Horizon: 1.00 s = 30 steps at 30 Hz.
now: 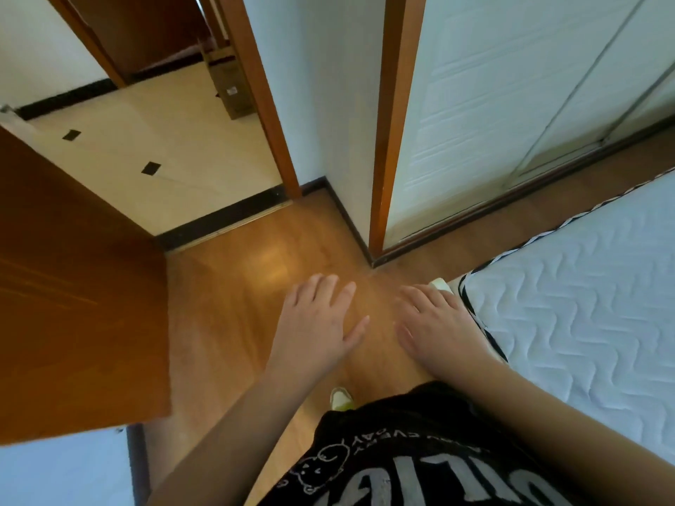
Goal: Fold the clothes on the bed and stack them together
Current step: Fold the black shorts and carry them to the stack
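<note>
The bed (584, 304) lies at right, its long axis running from its near corner toward upper right. Both hands hover over the wooden floor (226, 315), palms down: left hand (317, 323) and right hand (438, 323), fingers spread, each grip holding nothing.

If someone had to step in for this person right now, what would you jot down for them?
Left hand: open, fingers spread, holding nothing, out over the wooden floor.
Right hand: open, empty, close to the corner of the mattress, which lies to the person's right.
Clothes: none in view. The part of the mattress that shows is bare; the rest is out of frame.
Done: nothing that can be seen, no folded stack in sight.
Left: turn toward the bed, find the clothes, fold each one, stack them together.
</note>
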Each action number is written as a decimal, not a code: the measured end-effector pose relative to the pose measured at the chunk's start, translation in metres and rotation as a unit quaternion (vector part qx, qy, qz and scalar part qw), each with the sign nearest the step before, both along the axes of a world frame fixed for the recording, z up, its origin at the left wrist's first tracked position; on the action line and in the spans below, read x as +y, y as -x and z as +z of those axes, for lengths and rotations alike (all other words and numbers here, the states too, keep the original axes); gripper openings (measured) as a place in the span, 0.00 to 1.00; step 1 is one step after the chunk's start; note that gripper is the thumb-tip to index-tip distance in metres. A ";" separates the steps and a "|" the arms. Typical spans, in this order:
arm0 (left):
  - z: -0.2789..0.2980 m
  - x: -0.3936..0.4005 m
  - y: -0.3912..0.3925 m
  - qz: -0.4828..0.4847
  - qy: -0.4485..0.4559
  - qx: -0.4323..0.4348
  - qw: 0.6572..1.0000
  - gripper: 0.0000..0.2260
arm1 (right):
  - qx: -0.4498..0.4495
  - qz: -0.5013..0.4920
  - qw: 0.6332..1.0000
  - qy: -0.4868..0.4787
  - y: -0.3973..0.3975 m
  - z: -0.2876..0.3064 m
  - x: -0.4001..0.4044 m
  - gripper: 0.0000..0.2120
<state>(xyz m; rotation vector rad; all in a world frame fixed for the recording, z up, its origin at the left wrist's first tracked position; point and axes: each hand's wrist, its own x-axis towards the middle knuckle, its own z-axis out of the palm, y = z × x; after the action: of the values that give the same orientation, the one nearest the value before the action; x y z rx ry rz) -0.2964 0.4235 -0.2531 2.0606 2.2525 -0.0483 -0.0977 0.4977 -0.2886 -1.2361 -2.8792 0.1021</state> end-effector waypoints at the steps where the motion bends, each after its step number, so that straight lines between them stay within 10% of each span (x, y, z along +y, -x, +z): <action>1: 0.001 0.016 0.006 -0.023 0.004 0.002 1.000 0.29 | -0.007 -0.014 1.000 0.006 0.005 -0.001 0.005 0.18; 30: 0.010 0.440 -0.145 -0.457 -0.023 0.015 0.889 0.26 | 0.012 -0.484 0.874 -0.022 -0.124 0.014 0.246 0.20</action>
<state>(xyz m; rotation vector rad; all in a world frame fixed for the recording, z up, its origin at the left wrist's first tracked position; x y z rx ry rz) -0.1516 0.8634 -0.2427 2.9331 1.0907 -0.0862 0.0268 0.7438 -0.2748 -2.4206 -1.8796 0.0343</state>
